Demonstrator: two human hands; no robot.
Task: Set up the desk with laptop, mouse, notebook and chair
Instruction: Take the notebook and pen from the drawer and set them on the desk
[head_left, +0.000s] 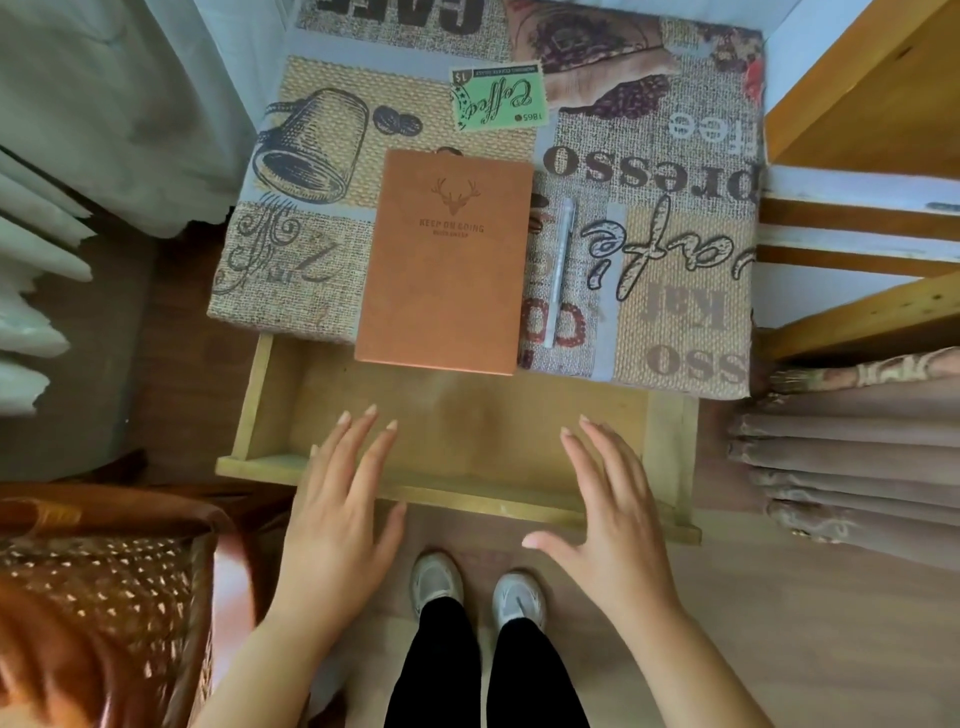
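Notebook out on the desk, drawer open, both hands free.

At far left a wicker chair (104, 597) stands beside the desk (675, 322), not yet drawn up in front of it. The left hand (337, 509) hovers flat over the front edge of the open wooden drawer (467, 431), grip apart, fingers straight, holding nothing. Above it the brown notebook (447, 265) lies closed on the patterned cloth, its near end jutting just past the desk edge over the drawer, with a pen (558, 270) just beside it on the right. The right hand (608, 514) mirrors the left, fingers spread and empty over the drawer front. The drawer looks bare inside. By my reading the notebook is placed; no laptop or mouse shows anywhere, so those and the chair remain, likely after the drawer is pushed shut.
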